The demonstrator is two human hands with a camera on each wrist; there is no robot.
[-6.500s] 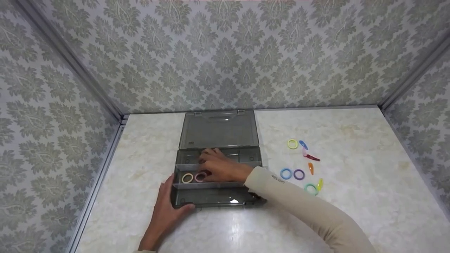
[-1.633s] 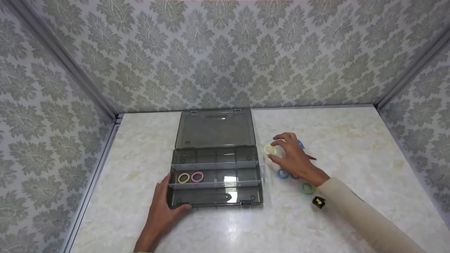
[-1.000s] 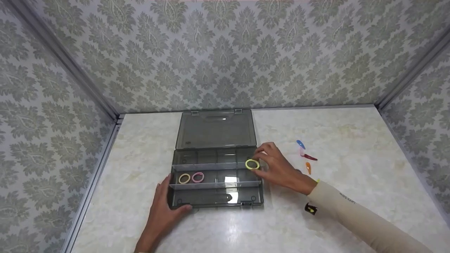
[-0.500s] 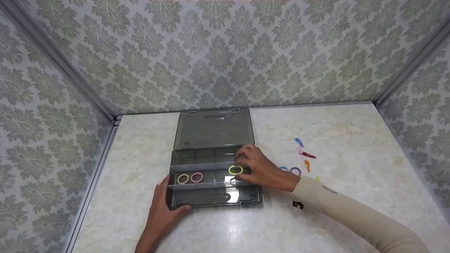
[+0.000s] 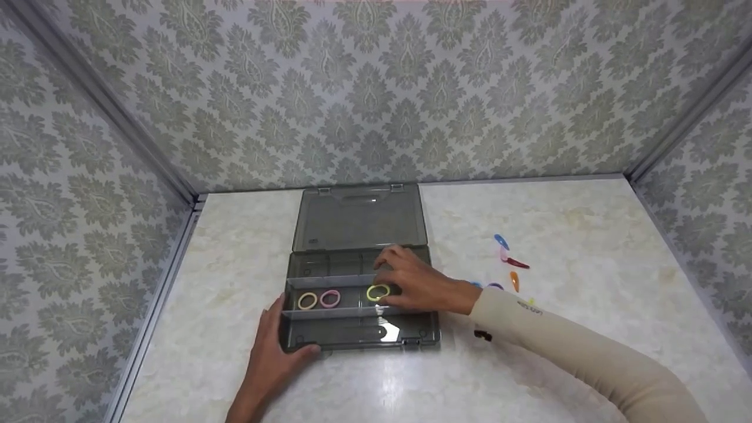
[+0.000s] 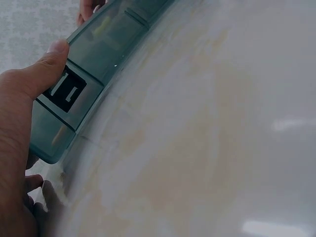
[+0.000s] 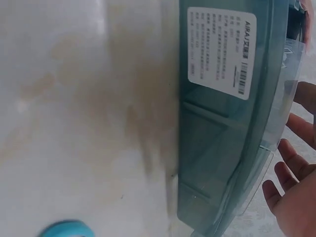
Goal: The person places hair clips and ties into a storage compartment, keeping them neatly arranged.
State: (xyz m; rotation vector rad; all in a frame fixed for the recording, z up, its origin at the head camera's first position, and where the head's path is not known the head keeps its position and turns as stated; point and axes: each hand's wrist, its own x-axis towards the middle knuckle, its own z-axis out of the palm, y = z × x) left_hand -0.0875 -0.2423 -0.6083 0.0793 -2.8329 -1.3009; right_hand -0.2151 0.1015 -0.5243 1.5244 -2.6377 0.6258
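My spread left hand (image 5: 270,348) touches the organizer box (image 5: 335,333) and my right hand (image 5: 414,286) pinches the yellow-green ring (image 5: 369,293), which, if tilted, may catch the front divider (image 5: 329,314).

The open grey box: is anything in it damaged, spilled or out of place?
Nothing stands out: no visible damage or spill. In the box, the cream ring lies beside the pink ring; the right hand holds the yellow ring.

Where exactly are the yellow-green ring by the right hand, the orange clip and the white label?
Yellow-green ring (image 5: 368,294): head view, left side of its band.
Orange clip (image 5: 515,281): head view, middle of its body.
White label (image 7: 221,53): right wrist view, middle of its printed face.
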